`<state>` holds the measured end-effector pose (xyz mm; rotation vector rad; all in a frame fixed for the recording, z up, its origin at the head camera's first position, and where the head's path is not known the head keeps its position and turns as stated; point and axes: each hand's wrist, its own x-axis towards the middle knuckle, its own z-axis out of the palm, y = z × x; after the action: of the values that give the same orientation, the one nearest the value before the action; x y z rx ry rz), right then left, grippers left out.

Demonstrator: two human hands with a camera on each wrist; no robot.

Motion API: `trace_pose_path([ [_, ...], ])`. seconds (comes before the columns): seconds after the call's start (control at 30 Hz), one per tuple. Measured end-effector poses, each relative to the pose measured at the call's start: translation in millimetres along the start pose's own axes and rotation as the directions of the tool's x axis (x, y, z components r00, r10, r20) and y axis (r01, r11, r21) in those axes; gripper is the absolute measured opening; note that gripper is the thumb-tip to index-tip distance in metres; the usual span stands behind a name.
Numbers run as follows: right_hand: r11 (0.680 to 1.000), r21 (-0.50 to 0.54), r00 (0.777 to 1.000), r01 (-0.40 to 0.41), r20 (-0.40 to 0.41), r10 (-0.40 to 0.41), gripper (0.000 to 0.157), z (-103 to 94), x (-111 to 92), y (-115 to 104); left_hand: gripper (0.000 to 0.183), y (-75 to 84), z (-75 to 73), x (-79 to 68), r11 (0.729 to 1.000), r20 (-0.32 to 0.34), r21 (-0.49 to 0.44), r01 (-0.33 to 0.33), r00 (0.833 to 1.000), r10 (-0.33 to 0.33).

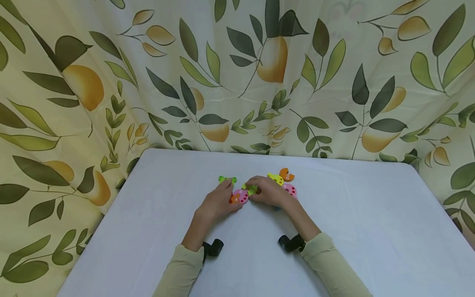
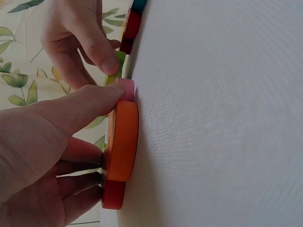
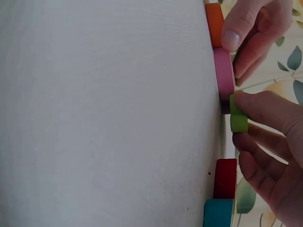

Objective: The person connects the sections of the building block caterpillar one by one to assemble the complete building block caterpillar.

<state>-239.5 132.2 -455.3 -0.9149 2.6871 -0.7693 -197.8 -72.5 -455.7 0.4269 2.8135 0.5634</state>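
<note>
On the white table my left hand (image 1: 219, 201) holds a pink flat puzzle piece (image 1: 243, 195) with dark red dots, its thumb along the near edge. An orange piece (image 2: 124, 142) lies against the pink one, with a red piece (image 2: 113, 195) beside it under the fingers. My right hand (image 1: 270, 190) pinches a green piece (image 3: 239, 123) between thumb and fingers, raised a little at the pink piece's right edge. A bright green piece with round ends (image 1: 227, 180) shows just past the left fingertips.
Beyond the right hand lie a yellow dotted piece (image 1: 276, 178), an orange piece (image 1: 287, 175) and another pink dotted piece (image 1: 290, 190). A red piece (image 3: 225, 178) and a teal piece (image 3: 218, 213) stand near the right hand. A leaf-patterned curtain (image 1: 237, 103) hangs behind the table (image 1: 148, 231).
</note>
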Motion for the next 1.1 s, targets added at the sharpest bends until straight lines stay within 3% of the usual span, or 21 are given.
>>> trace_pose_path([
  [0.43, 0.999, -0.015, 0.999, -0.029, 0.037, 0.030, 0.041, 0.2, -1, -3, 0.083, -2.0, 0.4, 2.1, 1.000, -0.010, 0.004, -0.012, 1.000, 0.012],
  [0.53, 0.999, 0.024, 0.999, -0.034, 0.041, 0.033, 0.042, -3.0, -5, -2, 0.083, -2.1, 1.5, 2.2, 1.000, -0.005, -0.007, -0.007, 1.000, 0.007],
  [0.8, 0.978, 0.197, 0.990, -0.076, -0.104, 0.098, 0.039, -24.4, -34, 9, 0.081, 0.5, 2.5, 0.4, 1.000, 0.003, 0.010, 0.001, 1.000, -0.001],
  [1.1, 0.967, 0.199, 0.955, -0.157, -0.217, 0.200, 0.038, -42.8, -69, 29, 0.071, 0.7, 0.2, -1.1, 0.997, -0.001, 0.072, -0.026, 1.000, 0.026],
])
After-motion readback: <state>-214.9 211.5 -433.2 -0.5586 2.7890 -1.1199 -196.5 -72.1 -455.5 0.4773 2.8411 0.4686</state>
